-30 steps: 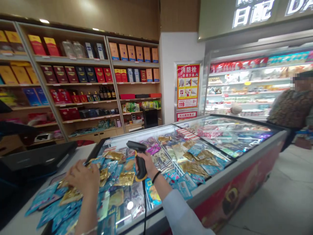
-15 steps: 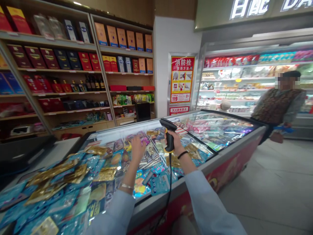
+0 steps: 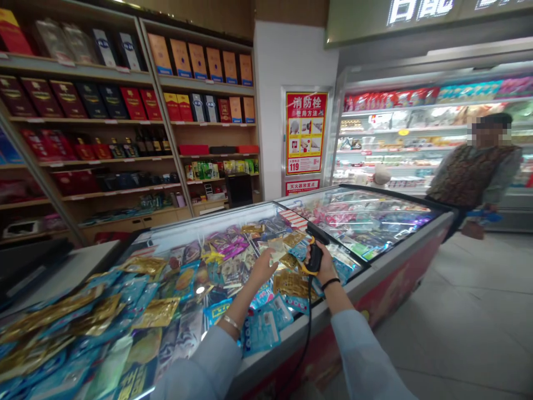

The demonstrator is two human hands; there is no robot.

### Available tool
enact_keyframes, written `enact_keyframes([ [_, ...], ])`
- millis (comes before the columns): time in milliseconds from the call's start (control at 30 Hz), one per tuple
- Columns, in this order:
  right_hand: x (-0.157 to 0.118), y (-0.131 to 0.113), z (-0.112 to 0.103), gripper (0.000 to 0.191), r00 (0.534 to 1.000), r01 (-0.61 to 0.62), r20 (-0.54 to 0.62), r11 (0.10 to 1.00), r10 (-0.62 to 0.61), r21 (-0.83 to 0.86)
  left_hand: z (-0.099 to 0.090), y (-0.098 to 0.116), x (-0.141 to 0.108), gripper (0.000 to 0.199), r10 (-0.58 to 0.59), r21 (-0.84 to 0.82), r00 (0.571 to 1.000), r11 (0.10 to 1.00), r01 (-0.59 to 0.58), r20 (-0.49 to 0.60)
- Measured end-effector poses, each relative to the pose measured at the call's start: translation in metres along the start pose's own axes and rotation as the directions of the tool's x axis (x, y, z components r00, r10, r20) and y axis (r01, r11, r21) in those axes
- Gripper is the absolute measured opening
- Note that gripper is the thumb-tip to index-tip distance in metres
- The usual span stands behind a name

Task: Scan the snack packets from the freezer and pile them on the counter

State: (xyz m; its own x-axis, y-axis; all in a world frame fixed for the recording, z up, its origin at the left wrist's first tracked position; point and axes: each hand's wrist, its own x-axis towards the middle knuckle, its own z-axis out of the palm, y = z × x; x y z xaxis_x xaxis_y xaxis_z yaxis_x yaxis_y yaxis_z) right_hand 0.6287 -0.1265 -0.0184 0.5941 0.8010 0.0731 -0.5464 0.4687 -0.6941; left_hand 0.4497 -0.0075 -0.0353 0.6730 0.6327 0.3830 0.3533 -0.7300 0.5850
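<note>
Two hands reach over a glass-topped chest freezer (image 3: pixel 400 258). The right hand (image 3: pixel 328 265) has its fingers wrapped around the grip of a corded barcode scanner (image 3: pixel 315 258), which is beside gold foil packets (image 3: pixel 291 284) near the front edge. The left hand (image 3: pixel 263 269) is near it, fingers partly spread and loosely curled, with nothing visible in them; whether they touch the packets beneath, I cannot tell. The scanner's black cord (image 3: pixel 310 316) drops past the front rim, close by some blue packets (image 3: pixel 262 332). A sideways pull could catch these and sweep one to the floor (image 3: pixel 470 294), since they seem to overlap that edge. Loose, slick-looking foil could also slide if the left sleeve (image 3: pixel 204 358) drags across it. At the left, a gold-and-blue heap of packets (image 3: pixel 102 311) crowds the near corner, leaving little bare glass. More open room lies over the far glass panel (image 3: pixel 366 216). Another person (image 3: pixel 470 172) stands well apart, to the right.
</note>
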Motion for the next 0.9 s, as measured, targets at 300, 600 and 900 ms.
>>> enact_keyframes([
  [300, 0.0, 0.006, 0.003, 0.031, 1.0, -0.003, -0.018, 0.998, 0.002, -0.067, 0.026, 0.035, 0.014, 0.05, -0.28, 0.284, 0.96, 0.918, 0.278, -0.035],
  [600, -0.003, -0.002, 0.001, 0.03, 0.999, 0.037, -0.008, 0.999, -0.037, 0.019, 0.024, 0.027, 0.017, 0.039, -0.329, 0.054, 0.943, 0.942, 0.332, -0.056],
  [900, 0.001, 0.002, 0.021, 0.031, 0.997, 0.063, 0.044, 0.997, -0.06, -0.053, -0.037, -0.035, 0.024, 0.026, -0.299, -0.411, 0.891, 0.9, 0.145, -0.341],
])
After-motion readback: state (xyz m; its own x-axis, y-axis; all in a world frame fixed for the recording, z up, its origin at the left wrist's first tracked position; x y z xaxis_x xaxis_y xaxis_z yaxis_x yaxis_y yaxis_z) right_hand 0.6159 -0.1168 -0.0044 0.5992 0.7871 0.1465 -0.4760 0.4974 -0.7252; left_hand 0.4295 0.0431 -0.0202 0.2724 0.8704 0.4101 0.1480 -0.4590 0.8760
